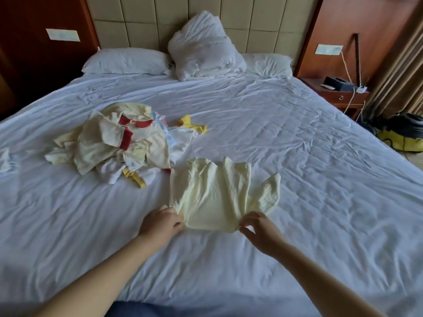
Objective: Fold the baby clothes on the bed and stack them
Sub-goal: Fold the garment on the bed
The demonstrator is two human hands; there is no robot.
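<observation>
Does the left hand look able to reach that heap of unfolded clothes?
Probably yes. Only bare sheet lies between the left hand and the heap, though that hand pinches the pale yellow garment and must release it first.

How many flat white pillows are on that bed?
2: one flat white pillow on the far left, another on the far right, partly behind the crumpled white bedding bundle between them, which may hide more.
</observation>
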